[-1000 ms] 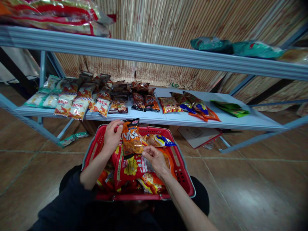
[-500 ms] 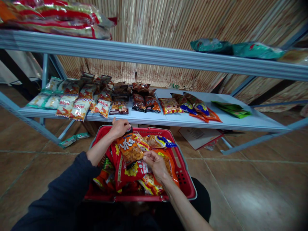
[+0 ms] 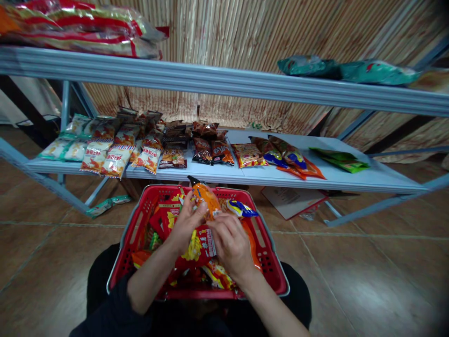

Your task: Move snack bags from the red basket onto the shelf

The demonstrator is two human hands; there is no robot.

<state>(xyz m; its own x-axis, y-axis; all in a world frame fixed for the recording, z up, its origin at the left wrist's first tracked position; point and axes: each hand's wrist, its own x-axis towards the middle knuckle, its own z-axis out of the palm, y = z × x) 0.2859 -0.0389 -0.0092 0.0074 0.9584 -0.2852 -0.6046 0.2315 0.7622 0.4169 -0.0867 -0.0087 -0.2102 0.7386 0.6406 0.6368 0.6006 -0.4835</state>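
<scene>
Packet [image 3: 208, 196], orange with 1 black end showing, is in the hands above the red basket [image 3: 271, 267]. In the frame 0.5 s ago its printed front faces the camera; now it is turned largely away, black end to the upper left. The left hand [image 3: 189, 220] has shifted from the top corner down its side, nearer the right hand [image 3: 233, 243]; thumb and fingers pinch it narrowly. The right fingers curl closed on the lower end, their tips hard to make out.

More of the red bag [image 3: 208, 241] below shows than before, though the left wrist overlaps it. Bags on the upper shelf [image 3: 224, 79] are cut off at top left. Brown packs [image 3: 175, 140] on the lower shelf overlap too much to count. Countable: 2 teal bags [image 3: 379, 72] above, 2 teal packs [image 3: 108, 204] on the floor.
</scene>
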